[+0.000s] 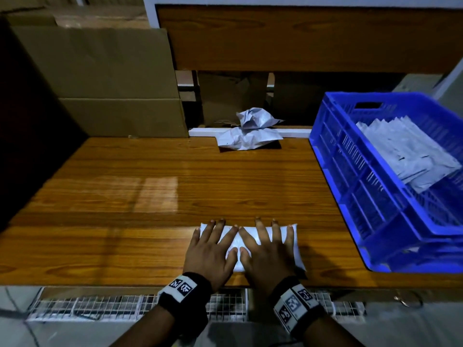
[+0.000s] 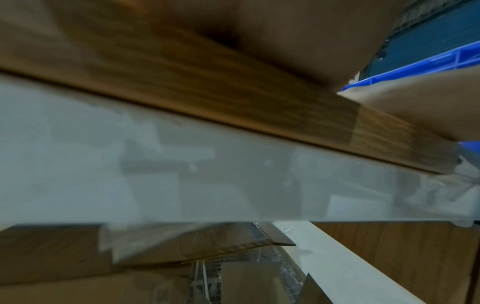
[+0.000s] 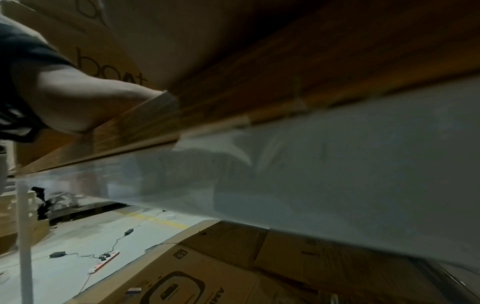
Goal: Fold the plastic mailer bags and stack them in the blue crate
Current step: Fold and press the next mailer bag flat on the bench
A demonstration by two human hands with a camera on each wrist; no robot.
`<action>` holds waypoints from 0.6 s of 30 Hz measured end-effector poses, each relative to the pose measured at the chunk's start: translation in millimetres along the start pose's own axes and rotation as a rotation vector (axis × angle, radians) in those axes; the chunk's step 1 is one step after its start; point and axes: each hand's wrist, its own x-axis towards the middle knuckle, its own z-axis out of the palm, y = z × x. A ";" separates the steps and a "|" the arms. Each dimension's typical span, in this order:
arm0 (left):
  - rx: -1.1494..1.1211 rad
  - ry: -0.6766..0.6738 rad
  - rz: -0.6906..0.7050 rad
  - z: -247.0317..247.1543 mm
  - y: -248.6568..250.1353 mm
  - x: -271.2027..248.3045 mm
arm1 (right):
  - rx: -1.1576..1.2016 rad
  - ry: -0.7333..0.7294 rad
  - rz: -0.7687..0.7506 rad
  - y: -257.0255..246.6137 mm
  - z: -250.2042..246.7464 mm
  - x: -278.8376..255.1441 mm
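Observation:
A folded white mailer bag [image 1: 293, 242] lies near the front edge of the wooden table [image 1: 150, 196]. Both hands press flat on it, fingers straight and spread. My left hand [image 1: 213, 246] covers its left half, my right hand [image 1: 268, 246] its middle and right. A blue crate [image 1: 350, 176] stands at the table's right, with folded mailer bags [image 1: 406, 154] stacked inside. Crumpled, unfolded mailer bags [image 1: 248, 132] sit at the table's back edge. The wrist views are blurred; they show the table's front edge [image 2: 233, 102] and a corner of the blue crate [image 2: 415, 65].
A large cardboard box [image 1: 100, 81] stands at the back left of the table. A wooden panel [image 1: 300, 36] rises behind the table, with cardboard in the gap below it. A wire mesh shelf [image 1: 100, 306] runs under the front edge.

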 end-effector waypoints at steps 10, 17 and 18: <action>0.178 -0.084 -0.009 -12.3 10.1 1.7 | 0.015 -0.072 0.022 -3.4 -7.9 0.1; -0.008 -0.063 0.111 -7.3 21.3 8.7 | 0.114 -0.077 0.009 13.5 -10.9 10.0; -0.033 -0.047 0.108 -2.8 19.8 7.3 | 0.097 -0.075 -0.001 16.6 -10.2 9.9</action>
